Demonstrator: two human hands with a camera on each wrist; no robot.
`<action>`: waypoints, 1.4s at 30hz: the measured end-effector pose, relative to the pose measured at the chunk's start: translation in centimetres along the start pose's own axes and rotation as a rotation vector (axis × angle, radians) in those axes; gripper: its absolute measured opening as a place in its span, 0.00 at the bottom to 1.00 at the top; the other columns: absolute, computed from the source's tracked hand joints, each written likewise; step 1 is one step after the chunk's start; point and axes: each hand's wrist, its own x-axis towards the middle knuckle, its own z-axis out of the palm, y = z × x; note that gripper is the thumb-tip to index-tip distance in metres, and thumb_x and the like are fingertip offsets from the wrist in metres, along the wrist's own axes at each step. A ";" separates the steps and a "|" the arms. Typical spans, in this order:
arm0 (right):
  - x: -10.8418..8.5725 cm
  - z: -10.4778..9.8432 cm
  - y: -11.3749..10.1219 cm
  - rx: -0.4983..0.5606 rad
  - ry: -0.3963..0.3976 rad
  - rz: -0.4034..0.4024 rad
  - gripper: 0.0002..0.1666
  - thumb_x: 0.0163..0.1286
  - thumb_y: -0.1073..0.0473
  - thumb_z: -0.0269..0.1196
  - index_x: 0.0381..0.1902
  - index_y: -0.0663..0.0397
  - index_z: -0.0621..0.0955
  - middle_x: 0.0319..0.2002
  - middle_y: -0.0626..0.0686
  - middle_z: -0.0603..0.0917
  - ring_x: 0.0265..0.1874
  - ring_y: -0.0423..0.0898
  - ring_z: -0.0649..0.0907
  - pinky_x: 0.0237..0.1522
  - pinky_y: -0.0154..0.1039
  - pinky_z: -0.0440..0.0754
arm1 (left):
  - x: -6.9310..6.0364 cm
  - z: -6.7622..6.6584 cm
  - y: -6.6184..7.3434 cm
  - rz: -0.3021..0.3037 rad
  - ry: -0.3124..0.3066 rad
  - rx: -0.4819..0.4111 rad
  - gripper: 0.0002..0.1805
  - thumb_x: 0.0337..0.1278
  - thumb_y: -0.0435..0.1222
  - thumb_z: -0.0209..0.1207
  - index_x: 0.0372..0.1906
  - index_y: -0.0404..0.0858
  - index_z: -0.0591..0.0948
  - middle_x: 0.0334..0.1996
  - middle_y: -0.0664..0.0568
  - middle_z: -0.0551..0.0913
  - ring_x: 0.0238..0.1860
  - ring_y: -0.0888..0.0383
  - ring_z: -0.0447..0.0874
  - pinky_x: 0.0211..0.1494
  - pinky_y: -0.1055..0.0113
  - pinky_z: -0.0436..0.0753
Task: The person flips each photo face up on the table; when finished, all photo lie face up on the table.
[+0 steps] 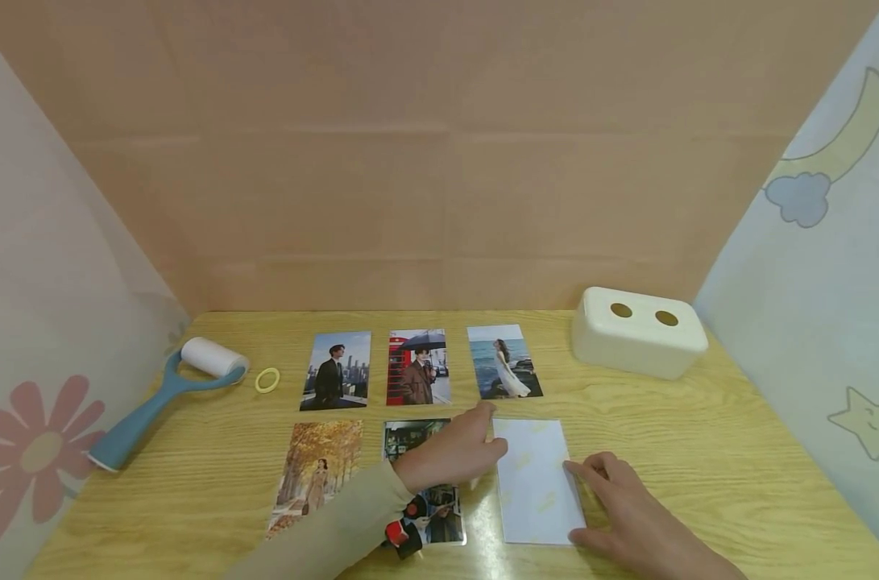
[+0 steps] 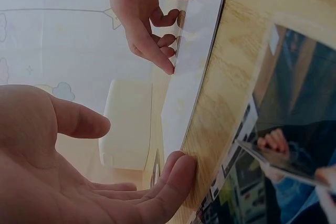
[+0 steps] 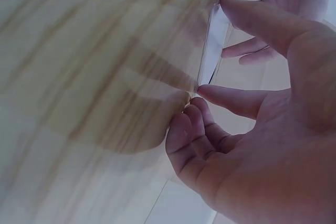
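Observation:
A white card (image 1: 536,483) with faint yellowish marks lies flat on the table at the front, right of centre. My left hand (image 1: 454,449) is at its upper left corner; in the left wrist view the fingertips touch the end of the card, thumb held apart. My right hand (image 1: 624,511) rests along its right edge, thumb near the lower corner and index finger higher up. In the right wrist view those two straight digits touch the edge, while the other fingers (image 3: 181,135) bend against the table. Beneath my left forearm a photo (image 1: 446,515) is partly covered.
Three photos stand in a back row, including a seaside photo (image 1: 507,366). An autumn photo (image 1: 312,467) lies front left. A blue-handled lint roller (image 1: 142,411) and a yellow ring (image 1: 267,380) are at the left. A cream box (image 1: 638,338) with two holes sits back right.

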 end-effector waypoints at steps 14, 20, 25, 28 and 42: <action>0.0 0.1 -0.1 -0.003 0.025 -0.020 0.45 0.52 0.46 0.79 0.65 0.59 0.77 0.49 0.46 0.69 0.46 0.44 0.70 0.46 0.42 0.77 | 0.2 0.1 0.2 -0.011 0.073 -0.039 0.35 0.70 0.38 0.48 0.77 0.30 0.55 0.70 0.37 0.68 0.13 0.60 0.55 0.24 0.64 0.65; 0.0 0.2 -0.1 -0.007 0.096 -0.066 0.37 0.61 0.45 0.74 0.62 0.60 0.79 0.49 0.45 0.69 0.45 0.41 0.70 0.45 0.39 0.77 | 0.0 -0.1 0.3 -0.010 0.106 -0.126 0.33 0.72 0.40 0.49 0.76 0.34 0.57 0.70 0.43 0.68 0.32 0.58 0.77 0.34 0.59 0.72; 0.1 0.2 -0.4 0.028 0.104 -0.052 0.31 0.69 0.45 0.68 0.61 0.60 0.80 0.50 0.45 0.71 0.45 0.40 0.71 0.44 0.39 0.77 | -0.3 -0.2 0.6 -0.004 0.121 -0.205 0.34 0.70 0.40 0.49 0.77 0.36 0.57 0.70 0.46 0.68 0.50 0.53 0.80 0.37 0.56 0.73; 0.2 0.1 -0.7 0.071 0.078 -0.013 0.31 0.71 0.44 0.65 0.62 0.60 0.79 0.50 0.46 0.71 0.45 0.41 0.72 0.43 0.38 0.77 | -0.4 -0.2 0.8 0.007 0.135 -0.255 0.34 0.70 0.40 0.49 0.77 0.36 0.57 0.70 0.46 0.68 0.44 0.54 0.81 0.37 0.58 0.74; 0.5 0.3 -1.5 0.074 0.171 -0.029 0.24 0.72 0.48 0.66 0.60 0.56 0.81 0.58 0.46 0.76 0.55 0.47 0.77 0.52 0.47 0.80 | -0.3 0.3 1.7 0.023 0.230 -0.444 0.36 0.62 0.34 0.53 0.75 0.37 0.58 0.69 0.47 0.70 0.39 0.50 0.85 0.46 0.55 0.82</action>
